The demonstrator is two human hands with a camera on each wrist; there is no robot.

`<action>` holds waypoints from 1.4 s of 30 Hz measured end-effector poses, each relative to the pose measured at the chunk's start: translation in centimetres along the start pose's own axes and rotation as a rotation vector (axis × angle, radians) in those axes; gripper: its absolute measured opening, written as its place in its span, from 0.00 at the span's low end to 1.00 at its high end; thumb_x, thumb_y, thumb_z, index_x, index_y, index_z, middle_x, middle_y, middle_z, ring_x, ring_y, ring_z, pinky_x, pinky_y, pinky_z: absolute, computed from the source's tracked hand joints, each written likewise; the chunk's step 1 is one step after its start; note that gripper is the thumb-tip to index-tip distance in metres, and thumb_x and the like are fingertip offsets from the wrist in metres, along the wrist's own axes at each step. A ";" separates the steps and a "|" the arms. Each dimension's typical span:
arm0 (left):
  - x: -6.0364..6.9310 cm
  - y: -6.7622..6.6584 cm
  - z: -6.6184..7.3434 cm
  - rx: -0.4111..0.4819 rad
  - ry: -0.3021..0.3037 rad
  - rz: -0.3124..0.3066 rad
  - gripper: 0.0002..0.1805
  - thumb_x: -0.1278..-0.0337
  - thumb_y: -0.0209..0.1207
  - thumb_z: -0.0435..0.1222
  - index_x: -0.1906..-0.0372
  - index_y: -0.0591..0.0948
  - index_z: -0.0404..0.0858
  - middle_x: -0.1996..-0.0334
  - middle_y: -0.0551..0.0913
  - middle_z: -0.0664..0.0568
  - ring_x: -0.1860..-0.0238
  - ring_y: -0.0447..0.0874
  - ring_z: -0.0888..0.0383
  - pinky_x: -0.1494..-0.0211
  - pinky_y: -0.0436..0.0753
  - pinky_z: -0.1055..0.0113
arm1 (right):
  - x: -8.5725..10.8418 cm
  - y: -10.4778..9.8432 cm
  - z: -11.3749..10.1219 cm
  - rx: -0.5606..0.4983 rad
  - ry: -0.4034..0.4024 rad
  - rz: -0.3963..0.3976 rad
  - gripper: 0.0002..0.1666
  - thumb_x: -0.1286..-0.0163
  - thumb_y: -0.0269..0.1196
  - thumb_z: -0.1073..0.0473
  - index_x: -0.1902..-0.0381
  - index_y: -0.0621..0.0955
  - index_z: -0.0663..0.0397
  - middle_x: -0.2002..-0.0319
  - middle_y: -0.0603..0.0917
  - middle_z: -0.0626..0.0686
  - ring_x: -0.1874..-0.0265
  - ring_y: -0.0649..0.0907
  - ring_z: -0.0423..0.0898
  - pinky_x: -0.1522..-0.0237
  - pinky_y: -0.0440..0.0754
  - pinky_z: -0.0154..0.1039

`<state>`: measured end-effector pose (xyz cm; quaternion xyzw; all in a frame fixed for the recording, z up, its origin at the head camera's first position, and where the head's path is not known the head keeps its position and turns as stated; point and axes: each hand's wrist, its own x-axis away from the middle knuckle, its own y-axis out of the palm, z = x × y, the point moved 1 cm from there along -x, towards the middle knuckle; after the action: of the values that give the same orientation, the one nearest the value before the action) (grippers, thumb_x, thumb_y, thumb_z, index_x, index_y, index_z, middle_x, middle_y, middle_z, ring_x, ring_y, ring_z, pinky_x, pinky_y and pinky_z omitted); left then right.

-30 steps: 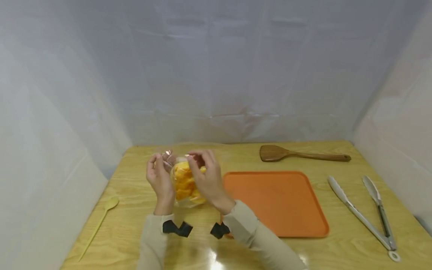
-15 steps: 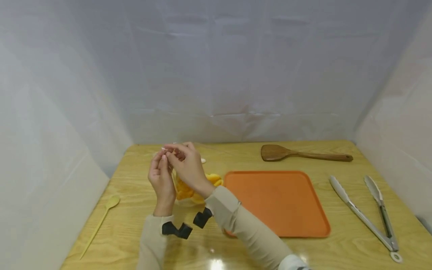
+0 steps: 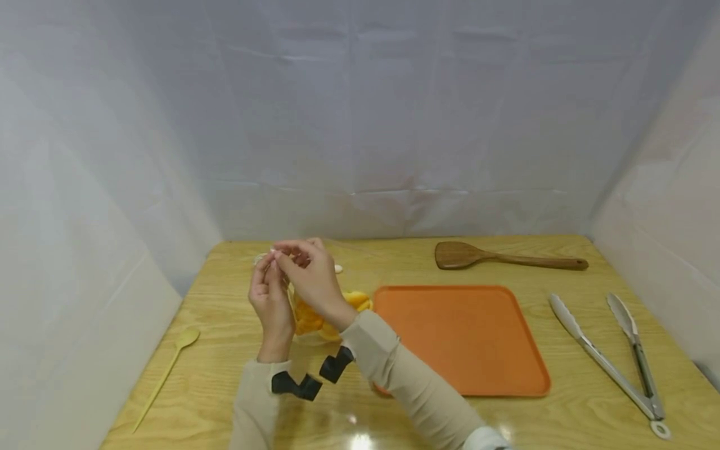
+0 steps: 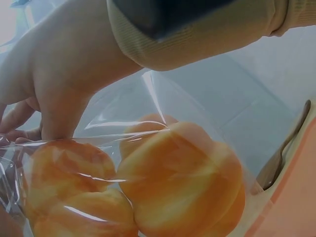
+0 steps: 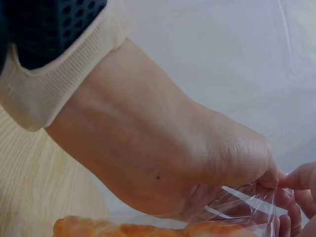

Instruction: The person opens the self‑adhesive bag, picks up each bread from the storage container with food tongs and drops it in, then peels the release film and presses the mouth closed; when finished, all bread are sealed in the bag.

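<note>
A clear plastic bag [image 5: 249, 210] holds several golden-orange bread rolls [image 4: 182, 177]. It lies under and behind my hands on the left half of the table. At the gathered top of the bag my left hand [image 3: 272, 306] grips the plastic, its fingertips drawn together. My right hand [image 3: 315, 275] crosses over the bag and pinches the plastic right beside the left fingertips. In the head view the right hand and forearm cover much of the bread. Exactly what lies between the fingertips is too small to make out.
An orange tray [image 3: 461, 340] lies to the right of the bag. Behind it is a wooden spatula [image 3: 458, 255], and metal tongs [image 3: 590, 359] lie spread at far right. A yellow spoon [image 3: 169, 369] is at left. White sheeting [image 3: 360, 125] surrounds the wooden table [image 3: 208, 387].
My right hand has moved left from the side of the bag to the left fingertips, where it pinches the plastic. Over the last half second both hands have barely moved.
</note>
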<state>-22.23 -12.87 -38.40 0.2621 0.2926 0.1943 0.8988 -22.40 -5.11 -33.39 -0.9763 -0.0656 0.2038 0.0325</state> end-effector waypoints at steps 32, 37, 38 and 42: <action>0.2 -0.1 0.0 -0.051 0.032 -0.064 0.10 0.27 0.50 0.33 0.59 0.81 0.47 0.64 0.85 0.62 0.62 0.84 0.69 0.57 0.81 0.77 | 0.1 0.0 0.0 -0.100 0.057 -0.014 0.11 0.28 0.58 0.65 0.54 0.80 0.69 0.59 0.74 0.60 0.67 0.70 0.36 0.64 0.69 0.24; 0.1 -0.2 0.0 -0.033 0.025 -0.073 0.10 0.27 0.49 0.32 0.59 0.81 0.46 0.64 0.85 0.62 0.62 0.84 0.69 0.57 0.81 0.78 | 0.1 -0.1 0.1 -0.098 0.056 -0.021 0.11 0.28 0.58 0.65 0.54 0.80 0.69 0.59 0.74 0.60 0.66 0.70 0.36 0.63 0.69 0.25; 0.2 -0.2 0.0 -0.023 0.026 -0.077 0.10 0.27 0.49 0.32 0.59 0.81 0.46 0.64 0.85 0.61 0.62 0.84 0.69 0.57 0.81 0.78 | 0.1 -0.1 0.1 -0.096 0.056 -0.023 0.11 0.28 0.58 0.64 0.54 0.80 0.69 0.59 0.74 0.60 0.66 0.70 0.36 0.63 0.69 0.25; 0.2 -0.2 0.1 -0.008 0.027 -0.084 0.11 0.27 0.49 0.31 0.59 0.81 0.45 0.64 0.85 0.61 0.62 0.83 0.69 0.57 0.81 0.78 | 0.0 0.0 0.1 -0.091 0.060 -0.024 0.11 0.28 0.58 0.65 0.54 0.80 0.69 0.59 0.75 0.59 0.66 0.70 0.36 0.63 0.69 0.25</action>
<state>-22.03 -12.94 -38.51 0.2432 0.3147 0.1614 0.9032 -22.41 -5.06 -33.49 -0.9816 -0.0856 0.1706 -0.0077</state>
